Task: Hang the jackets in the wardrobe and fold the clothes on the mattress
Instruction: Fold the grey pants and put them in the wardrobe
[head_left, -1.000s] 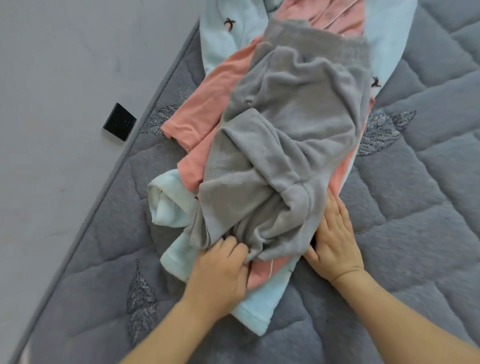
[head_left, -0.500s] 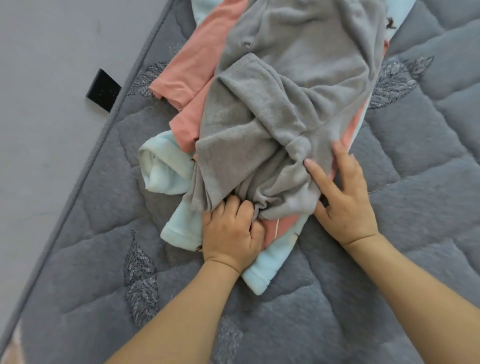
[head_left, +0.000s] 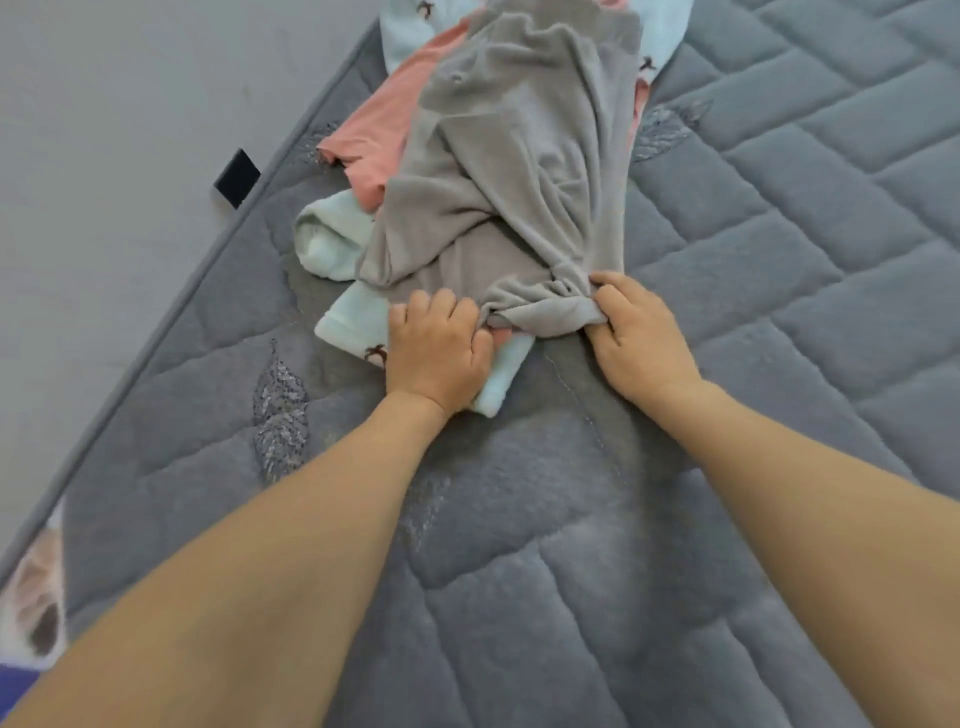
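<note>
A crumpled grey garment (head_left: 514, 171) lies on top of a pile on the grey quilted mattress (head_left: 519, 545). Under it lie a pink garment (head_left: 374, 135) and a pale blue garment (head_left: 332, 244) with small bird prints. My left hand (head_left: 436, 353) grips the near hem of the grey garment with curled fingers. My right hand (head_left: 639, 332) pinches the bunched, twisted end of the same grey garment at its right corner. Both hands are at the pile's near edge.
The mattress edge (head_left: 171, 312) runs diagonally at the left, against a pale grey floor. A small black square (head_left: 237, 177) sits by that edge. Something white and tan (head_left: 36, 597) shows at the lower left corner. Bare quilted mattress stretches right of and in front of the pile.
My right hand went from lying flat on the pile's right side to pinching the grey garment's twisted end. My left hand stays gripping the near hem. The view has pulled back.
</note>
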